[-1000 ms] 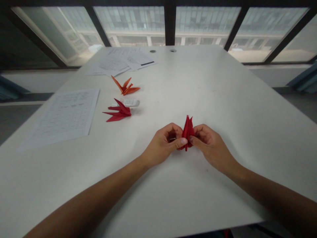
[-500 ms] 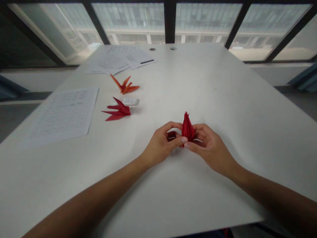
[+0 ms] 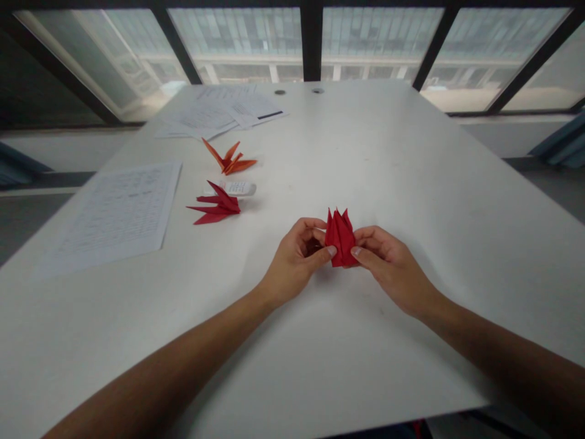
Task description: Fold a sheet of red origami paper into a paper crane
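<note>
A piece of folded red origami paper (image 3: 340, 239) is held upright just above the table, its several pointed tips facing away from me. My left hand (image 3: 304, 253) pinches its left edge, thumb in front and fingers behind. On the right edge, my right hand (image 3: 388, 262) grips it the same way. The fingertips behind the paper are partly hidden. To the left lies a dark red origami piece (image 3: 219, 206) with spread points, and beyond it an orange origami crane (image 3: 228, 160).
A small white labelled object (image 3: 242, 188), perhaps an eraser, lies behind the dark red piece. One printed sheet (image 3: 114, 213) is on the left of the white table (image 3: 283, 366); several more papers (image 3: 205, 113) overlap at the back. Windows stand beyond the far edge.
The red paper, narrow and bunched before, is now spread wider and flatter with its tips apart. My thumbs, which were close together, have moved apart to its two sides.
</note>
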Action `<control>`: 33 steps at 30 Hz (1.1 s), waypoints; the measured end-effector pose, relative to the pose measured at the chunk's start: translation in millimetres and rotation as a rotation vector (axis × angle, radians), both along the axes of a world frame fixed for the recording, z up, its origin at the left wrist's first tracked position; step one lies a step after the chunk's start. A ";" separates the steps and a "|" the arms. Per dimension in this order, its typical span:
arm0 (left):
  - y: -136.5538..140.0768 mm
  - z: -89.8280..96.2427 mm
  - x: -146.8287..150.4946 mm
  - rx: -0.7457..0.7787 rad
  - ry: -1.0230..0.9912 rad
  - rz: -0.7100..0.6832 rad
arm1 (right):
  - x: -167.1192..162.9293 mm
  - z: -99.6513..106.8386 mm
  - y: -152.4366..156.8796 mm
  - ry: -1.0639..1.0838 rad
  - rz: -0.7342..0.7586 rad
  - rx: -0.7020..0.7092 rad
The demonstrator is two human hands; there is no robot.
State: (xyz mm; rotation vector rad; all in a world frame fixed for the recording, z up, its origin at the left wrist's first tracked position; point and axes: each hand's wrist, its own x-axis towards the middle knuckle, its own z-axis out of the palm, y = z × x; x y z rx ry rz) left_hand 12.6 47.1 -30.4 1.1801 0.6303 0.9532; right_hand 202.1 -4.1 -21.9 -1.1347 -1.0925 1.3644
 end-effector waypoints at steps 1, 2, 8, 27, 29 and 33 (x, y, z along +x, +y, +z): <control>0.3 0.0 -0.2 -0.003 -0.004 -0.004 | 0.4 0.4 -0.2 -0.013 -0.001 0.008; 0.6 0.0 -0.4 -0.005 -0.003 -0.007 | 0.8 0.8 -0.7 -0.023 -0.008 0.019; 3.5 -1.8 -2.1 0.004 -0.014 0.008 | 2.8 1.2 -6.5 -0.172 -0.031 0.181; 8.1 -2.9 -4.5 -0.178 -0.100 -0.057 | 1.6 3.4 -5.7 -0.169 -0.048 0.087; 7.9 -3.5 -4.5 -0.157 -0.088 -0.065 | 1.3 3.0 -4.2 -0.149 -0.058 0.055; 8.5 -5.3 -5.0 -0.143 -0.064 -0.059 | 1.6 1.5 -2.5 -0.142 -0.085 0.080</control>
